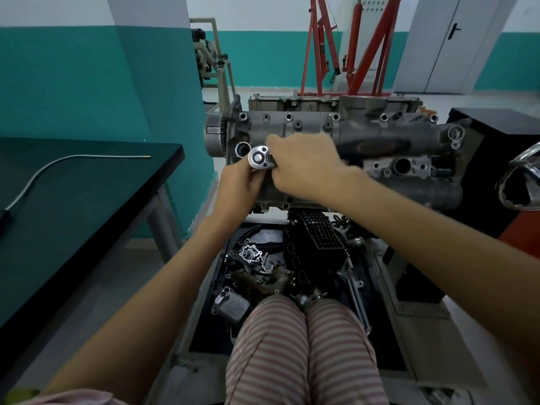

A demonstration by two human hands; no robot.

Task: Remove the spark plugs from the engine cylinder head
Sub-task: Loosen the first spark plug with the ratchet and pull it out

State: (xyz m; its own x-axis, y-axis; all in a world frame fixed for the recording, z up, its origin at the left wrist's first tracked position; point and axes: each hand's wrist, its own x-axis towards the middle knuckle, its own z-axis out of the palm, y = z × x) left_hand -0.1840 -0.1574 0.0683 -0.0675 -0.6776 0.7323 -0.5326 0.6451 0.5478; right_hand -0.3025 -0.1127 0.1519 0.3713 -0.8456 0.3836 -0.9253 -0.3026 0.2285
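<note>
The grey engine cylinder head (pixel 362 135) lies across the stand in front of me. A chrome ratchet wrench head (pixel 259 158) stands over the head's left part, beside an open round spark plug well (pixel 243 149). My left hand (pixel 238 190) grips the ratchet from below, fingers curled round the part under its head. My right hand (pixel 304 168) wraps round the ratchet's handle from the right and hides it. No spark plug is visible.
A black tray (pixel 292 273) of loose engine parts sits below the head, above my striped knees. A dark table (pixel 73 200) with a flexible metal probe (pixel 38 173) stands at the left. A red engine hoist (pixel 344 45) rises behind. A black box (pixel 502 171) is at right.
</note>
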